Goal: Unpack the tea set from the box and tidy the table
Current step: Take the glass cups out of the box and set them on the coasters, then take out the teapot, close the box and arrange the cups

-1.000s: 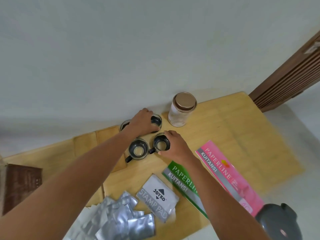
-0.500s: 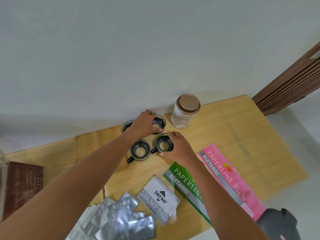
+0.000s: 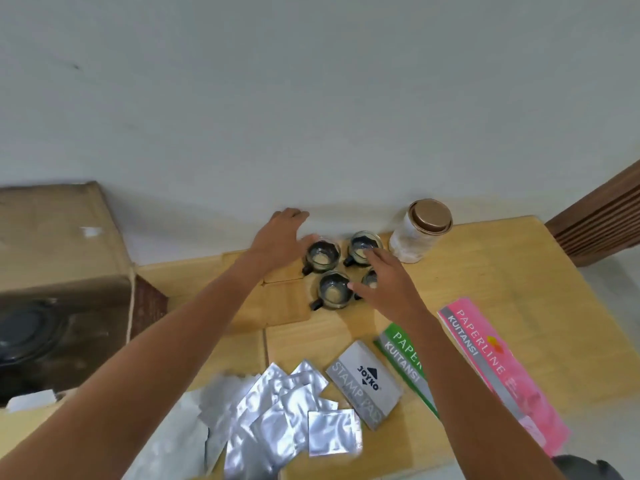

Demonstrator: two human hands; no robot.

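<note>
Several small glass tea cups with black handles stand close together near the wall on the wooden table (image 3: 512,285): one at the back left (image 3: 321,257), one at the back right (image 3: 364,246), one in front (image 3: 333,289), and another (image 3: 370,278) half hidden under my right hand. My left hand (image 3: 280,239) hovers with relaxed fingers just left of the back left cup, holding nothing. My right hand (image 3: 384,280) lies open above the front right cup, fingers spread. The cardboard box (image 3: 59,258) sits at the left, a dark round thing (image 3: 24,336) inside it.
A glass jar with a bronze lid (image 3: 420,233) stands right of the cups. Wooden coasters (image 3: 277,310) lie under and left of them. Silver foil sachets (image 3: 273,417), a grey stamp pad box (image 3: 363,386), green (image 3: 403,355) and pink receipt books (image 3: 491,368) cover the front.
Both hands have let go of the cups and lifted off them, the left drawing away to the left. The camera turned left, bringing the cardboard box into view.
</note>
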